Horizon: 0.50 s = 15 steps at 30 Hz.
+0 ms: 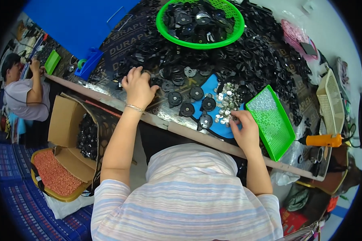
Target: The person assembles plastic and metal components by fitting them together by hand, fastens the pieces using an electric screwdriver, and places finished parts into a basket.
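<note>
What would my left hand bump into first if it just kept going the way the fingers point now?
Your left hand points up and away across the table, fingertips already at the edge of the heap of black round parts. Those loose black parts come first; the green round basket lies further off and to the right, though depth is hard to judge.

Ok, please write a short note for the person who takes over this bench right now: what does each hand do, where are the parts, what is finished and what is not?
Left hand: resting on the heap of black plastic parts at its near edge, fingers curled; what it grips cannot be seen.
Right hand: fingertips pinching at the pile of small silver discs on the blue mat.
Laid out: six black round pieces in two rows on the mat, left of the discs.
Green basket at the far side holds more black parts.
Green tray by the right hand looks empty.
Left: the big heap and the disc pile remain.
</note>
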### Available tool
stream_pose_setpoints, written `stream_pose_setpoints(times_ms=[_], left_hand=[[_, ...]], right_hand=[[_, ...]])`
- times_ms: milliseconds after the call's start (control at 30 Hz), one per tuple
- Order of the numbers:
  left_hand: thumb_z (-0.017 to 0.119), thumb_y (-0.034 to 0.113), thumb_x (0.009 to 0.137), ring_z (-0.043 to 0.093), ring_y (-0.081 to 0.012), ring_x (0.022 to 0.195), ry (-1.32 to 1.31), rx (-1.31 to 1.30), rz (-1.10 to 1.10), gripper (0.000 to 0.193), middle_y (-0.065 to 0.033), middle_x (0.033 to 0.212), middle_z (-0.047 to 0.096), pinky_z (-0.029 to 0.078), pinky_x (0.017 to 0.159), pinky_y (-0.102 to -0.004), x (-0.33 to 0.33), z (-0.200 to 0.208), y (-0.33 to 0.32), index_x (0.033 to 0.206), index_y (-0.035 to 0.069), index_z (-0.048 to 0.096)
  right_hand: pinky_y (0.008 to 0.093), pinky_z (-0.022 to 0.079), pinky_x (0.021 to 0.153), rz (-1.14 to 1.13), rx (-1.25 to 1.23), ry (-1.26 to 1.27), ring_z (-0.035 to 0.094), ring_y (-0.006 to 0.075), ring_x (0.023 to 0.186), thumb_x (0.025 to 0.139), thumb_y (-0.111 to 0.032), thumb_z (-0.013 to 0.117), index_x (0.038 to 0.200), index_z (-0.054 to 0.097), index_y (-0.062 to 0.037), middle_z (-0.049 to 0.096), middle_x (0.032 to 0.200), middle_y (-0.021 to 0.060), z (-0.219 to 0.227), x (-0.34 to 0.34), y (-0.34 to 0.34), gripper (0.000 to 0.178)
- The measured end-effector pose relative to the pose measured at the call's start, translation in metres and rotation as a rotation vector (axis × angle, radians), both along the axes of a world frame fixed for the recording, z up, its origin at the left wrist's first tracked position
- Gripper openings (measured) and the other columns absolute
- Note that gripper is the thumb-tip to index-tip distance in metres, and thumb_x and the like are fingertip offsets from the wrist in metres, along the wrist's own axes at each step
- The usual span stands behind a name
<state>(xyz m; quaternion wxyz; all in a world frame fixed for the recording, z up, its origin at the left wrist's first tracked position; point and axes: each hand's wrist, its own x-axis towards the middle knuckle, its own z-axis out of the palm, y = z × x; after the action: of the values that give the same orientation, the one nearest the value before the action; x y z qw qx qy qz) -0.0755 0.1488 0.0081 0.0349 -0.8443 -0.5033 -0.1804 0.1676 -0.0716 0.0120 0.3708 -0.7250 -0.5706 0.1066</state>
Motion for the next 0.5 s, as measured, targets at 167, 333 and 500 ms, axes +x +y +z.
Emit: stream_pose_setpoints(times_ms=[167, 333, 500], left_hand=[[0.067, 0.005, 0.070, 0.058, -0.0197, 0.074, -0.637, -0.351, -0.103, 0.019, -0.0087, 0.084, 0.059, 0.046, 0.062, -0.0297, 0.000, 0.016, -0.009, 0.078, 0.002, 0.049], [0.052, -0.002, 0.082, 0.061, -0.0144, 0.071, -1.242, -1.213, -0.314, 0.019, -0.0068, 0.083, 0.057, 0.049, 0.056, -0.0222, 0.007, 0.029, -0.058, 0.098, 0.004, 0.043], [0.053, 0.000, 0.082, 0.061, -0.0140, 0.071, -1.217, -1.541, -0.358, 0.021, -0.0068, 0.092, 0.057, 0.050, 0.055, -0.0224, 0.009, 0.025, -0.095, 0.103, 0.004, 0.048]], right_hand=[[0.0344, 0.047, 0.060, -0.067, -0.083, -0.230, 0.058, 0.0271, 0.068, 0.075, -0.008, 0.060, 0.086, 0.063, -0.0056, 0.059, 0.084, 0.0084, 0.001, 0.005, 0.023, 0.011], [0.0361, 0.048, 0.062, -0.094, -0.179, -0.383, 0.059, 0.0269, 0.072, 0.075, -0.011, 0.060, 0.083, 0.065, -0.0091, 0.057, 0.082, 0.0059, -0.002, 0.009, 0.052, 0.009], [0.0350, 0.049, 0.063, -0.019, -0.202, -0.360, 0.059, 0.0260, 0.074, 0.074, -0.012, 0.061, 0.084, 0.066, -0.0120, 0.057, 0.083, 0.0046, 0.000, 0.006, 0.062, 0.011]])
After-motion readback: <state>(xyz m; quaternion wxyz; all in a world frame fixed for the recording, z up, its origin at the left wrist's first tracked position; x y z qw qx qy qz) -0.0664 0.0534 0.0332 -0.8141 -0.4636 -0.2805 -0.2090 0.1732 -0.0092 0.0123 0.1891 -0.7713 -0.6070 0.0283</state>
